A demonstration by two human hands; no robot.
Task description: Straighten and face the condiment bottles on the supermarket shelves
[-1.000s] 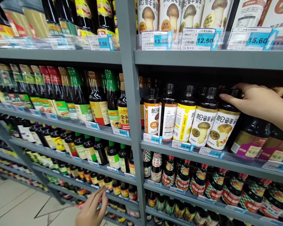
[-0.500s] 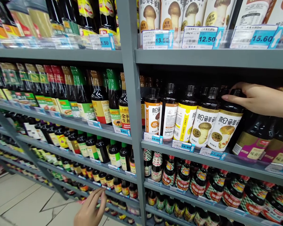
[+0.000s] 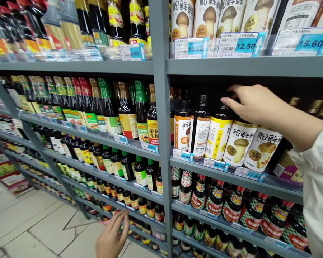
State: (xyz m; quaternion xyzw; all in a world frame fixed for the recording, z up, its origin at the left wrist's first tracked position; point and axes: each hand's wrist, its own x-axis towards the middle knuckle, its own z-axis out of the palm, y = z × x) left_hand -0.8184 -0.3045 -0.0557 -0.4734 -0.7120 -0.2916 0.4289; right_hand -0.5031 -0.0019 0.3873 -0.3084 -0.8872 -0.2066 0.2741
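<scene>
My right hand (image 3: 249,102) reaches into the middle shelf, with thumb and fingers apart above the top of a yellow-labelled sauce bottle (image 3: 218,139). The hand hides this bottle's cap, and I cannot tell whether the fingertips touch it. Beside it on the right stand two dark bottles with white mushroom labels, a nearer bottle (image 3: 239,143) and a farther bottle (image 3: 262,149), their tops behind my hand and forearm. To the left are a white-labelled bottle (image 3: 201,134) and an orange-trimmed bottle (image 3: 182,132). Low in front of the shelves, my left hand (image 3: 113,234) is loosely curved, holding nothing.
A grey upright post (image 3: 161,107) divides the shelving. Price tags line the shelf edges, including a 16.50 tag (image 3: 216,165). Above are mushroom-printed packages (image 3: 208,21); below, several red-labelled bottles (image 3: 214,204). Pale floor tiles (image 3: 34,229) show at lower left.
My right hand has moved left, from the top of the rightmost mushroom-label bottle to above the yellow-labelled one. The view has shifted, and a white sleeve now shows. My left hand keeps its curved pose.
</scene>
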